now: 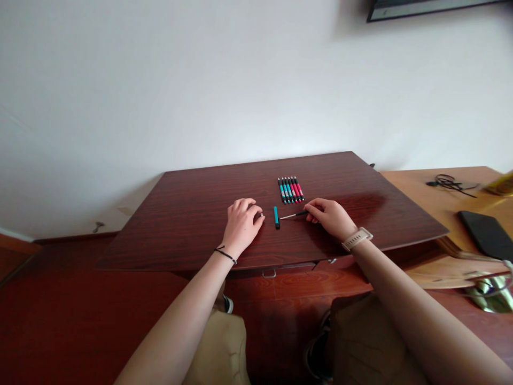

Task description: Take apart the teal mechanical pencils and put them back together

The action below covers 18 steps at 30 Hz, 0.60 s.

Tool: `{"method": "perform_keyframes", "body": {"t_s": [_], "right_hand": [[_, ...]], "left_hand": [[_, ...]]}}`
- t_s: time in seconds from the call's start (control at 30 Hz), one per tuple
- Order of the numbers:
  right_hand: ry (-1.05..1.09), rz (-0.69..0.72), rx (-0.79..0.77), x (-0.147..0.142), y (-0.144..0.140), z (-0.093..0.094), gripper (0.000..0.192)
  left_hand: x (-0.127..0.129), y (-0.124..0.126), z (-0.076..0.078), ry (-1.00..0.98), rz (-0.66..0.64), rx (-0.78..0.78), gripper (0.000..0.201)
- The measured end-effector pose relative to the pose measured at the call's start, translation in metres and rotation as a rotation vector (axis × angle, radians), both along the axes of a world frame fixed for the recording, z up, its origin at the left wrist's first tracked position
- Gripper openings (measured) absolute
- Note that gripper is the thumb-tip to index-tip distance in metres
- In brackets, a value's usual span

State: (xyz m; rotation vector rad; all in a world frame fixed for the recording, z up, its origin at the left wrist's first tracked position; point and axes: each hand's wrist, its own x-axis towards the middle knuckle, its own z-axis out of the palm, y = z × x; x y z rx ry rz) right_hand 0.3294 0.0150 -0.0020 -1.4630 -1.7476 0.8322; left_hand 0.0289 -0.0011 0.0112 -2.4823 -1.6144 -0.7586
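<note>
My right hand (326,215) pinches a thin pale rod with a dark end (294,215), which looks like the inside of a pen. Its light tip points left, close to a blue pen barrel with a black end (276,216) lying on the dark wooden table (196,214). To the left of that barrel, my left hand (242,222) is low over the tabletop with fingers curled towards the thumb. A small whitish bit shows at its fingertips, too small to name. Beyond both hands, several blue and pink pens with black ends (290,190) lie side by side in a row.
A lighter wooden desk (420,187) adjoins on the right, bearing a coiled dark cable (451,183), a black phone-like slab (487,233) and a yellow object (500,184). The white wall (240,85) rises behind the table. A screen's edge (425,10) juts out at top right.
</note>
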Motion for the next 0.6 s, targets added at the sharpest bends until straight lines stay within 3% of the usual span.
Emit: {"method": "perform_keyframes", "body": {"t_s": [0.6], "right_hand": [[-0.031,0.054,0.013,-0.011,-0.008,0.008,0.03]], "left_hand": [[0.002,0.006,-0.002,-0.011,0.008,-0.028,0.005]]}}
